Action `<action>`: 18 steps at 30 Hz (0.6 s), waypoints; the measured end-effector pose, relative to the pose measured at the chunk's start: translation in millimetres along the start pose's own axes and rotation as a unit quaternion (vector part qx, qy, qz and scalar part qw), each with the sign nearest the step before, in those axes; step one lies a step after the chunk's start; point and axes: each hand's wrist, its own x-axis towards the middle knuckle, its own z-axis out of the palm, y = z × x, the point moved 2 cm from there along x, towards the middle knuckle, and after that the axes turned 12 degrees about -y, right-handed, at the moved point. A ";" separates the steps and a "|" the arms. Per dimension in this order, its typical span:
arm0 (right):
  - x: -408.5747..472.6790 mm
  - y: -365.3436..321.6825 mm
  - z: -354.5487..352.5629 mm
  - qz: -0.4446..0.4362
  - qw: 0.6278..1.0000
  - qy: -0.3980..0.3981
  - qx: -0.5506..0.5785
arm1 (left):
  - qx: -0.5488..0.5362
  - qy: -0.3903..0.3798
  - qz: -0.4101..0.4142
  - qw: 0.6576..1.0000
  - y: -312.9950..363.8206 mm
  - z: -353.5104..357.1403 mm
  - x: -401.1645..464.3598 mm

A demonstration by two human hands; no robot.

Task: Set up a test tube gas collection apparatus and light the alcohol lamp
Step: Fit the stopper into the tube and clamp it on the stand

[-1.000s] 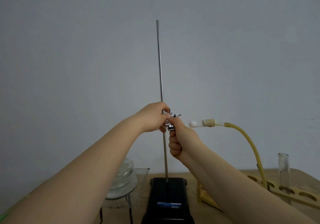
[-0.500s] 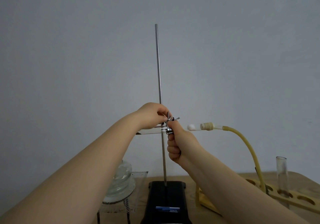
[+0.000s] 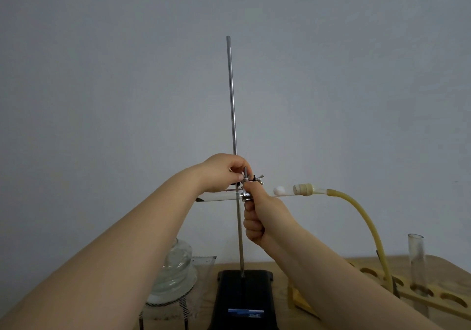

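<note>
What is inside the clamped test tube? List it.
In the test tube, a white cotton plug sits near the stopper, and dark powder lies at the closed left end. The right hand hides the middle.

Lamp point(image 3: 175, 273) left of stand base point(image 3: 244, 301); rack point(image 3: 418, 296) right, tube point(image 3: 254, 194) across rod point(image 3: 233, 126)

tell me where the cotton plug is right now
In the head view, the cotton plug sits inside the horizontal test tube, right of the hands, just left of the stopper.
</note>
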 end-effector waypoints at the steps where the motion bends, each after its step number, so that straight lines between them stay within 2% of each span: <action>1: -0.1 -0.1 0.0 0.000 1.000 0.001 0.001 | 0.003 0.000 -0.002 1.000 0.3 0.2 -0.4; 5: -1.6 -0.9 -0.4 0.000 1.000 0.004 0.001 | 0.007 0.035 -0.015 0.999 0.6 3.5 -2.5; 9: -3.2 -1.2 0.0 0.002 1.000 0.007 -0.001 | 0.037 0.076 -0.078 0.993 0.1 3.4 -5.4; 13: -3.5 -1.6 0.4 0.004 1.000 0.010 0.000 | 0.081 0.087 -0.142 0.983 -0.1 3.4 -5.2; 18: -4.3 -1.8 0.9 0.007 1.000 0.015 -0.004 | 0.091 0.104 -0.169 0.976 10.8 3.3 -2.8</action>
